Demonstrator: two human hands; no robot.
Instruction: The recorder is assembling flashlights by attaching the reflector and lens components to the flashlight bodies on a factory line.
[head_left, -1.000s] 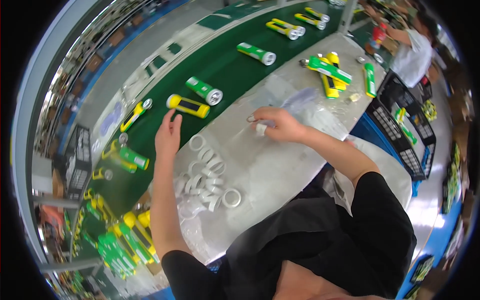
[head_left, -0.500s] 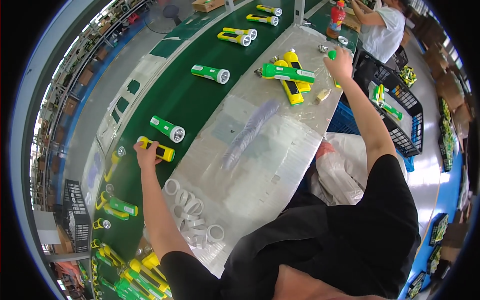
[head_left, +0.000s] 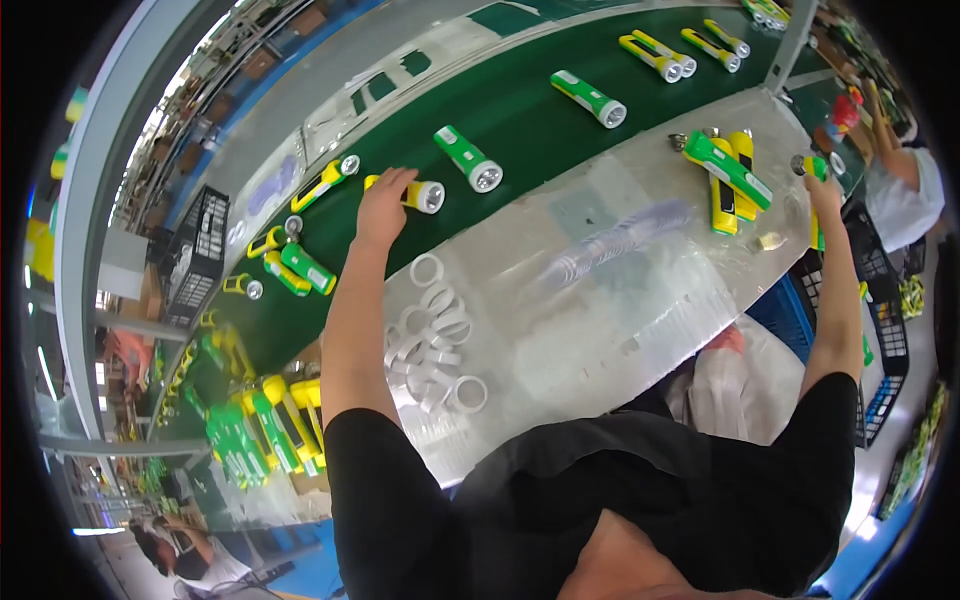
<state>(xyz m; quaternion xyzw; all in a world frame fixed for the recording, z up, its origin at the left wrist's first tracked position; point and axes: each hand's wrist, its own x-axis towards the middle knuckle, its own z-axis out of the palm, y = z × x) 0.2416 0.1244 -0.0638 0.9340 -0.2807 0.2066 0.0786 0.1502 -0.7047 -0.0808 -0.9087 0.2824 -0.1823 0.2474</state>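
On the green belt, my left hand [head_left: 383, 208] is closed over a yellow flashlight [head_left: 411, 195] whose white-rimmed head points right. To its right lies a green flashlight [head_left: 467, 157]. At the table's far right end, my right hand [head_left: 824, 195] grips a green-and-yellow flashlight [head_left: 818, 165] with a shiny reflector at its upper end; my fingers hide most of its body. Beside that hand, a green flashlight body [head_left: 728, 170] lies across yellow flashlight bodies [head_left: 722, 205]. White rings [head_left: 468, 394] are heaped near my left forearm, and a row of nested clear-lilac rings [head_left: 620, 240] lies mid-table.
More flashlights [head_left: 590, 98] lie along the belt [head_left: 530, 130]. Many stand bunched at the lower left [head_left: 270, 425]. A metal post [head_left: 792, 48] rises at the table's far corner. Black crates [head_left: 880, 300] stand right. A co-worker [head_left: 905, 180] sits at the far right.
My view has swung left, so the scene sits further right. The flashlight at my left hand now shows its white head. A silver reflector now shows above my right hand.
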